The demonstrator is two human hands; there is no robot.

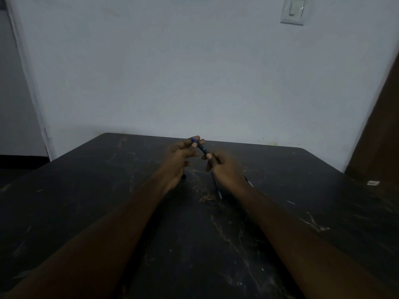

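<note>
head view: my left hand [180, 154] is pinching the blue cap [194, 139] of the pen [204, 150], my right hand [224, 167] is gripping the barrel, raised above the bench [86, 190]; pulling crooked is risking the cap slipping free and dropping.

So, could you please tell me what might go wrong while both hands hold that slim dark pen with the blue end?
The slim dark pen is only pinched near its ends by the left hand and right hand; a sharp pull might drop it onto the scratched dark table. The thin dark sticks lying on the table beside the right hand could be knocked away.
</note>
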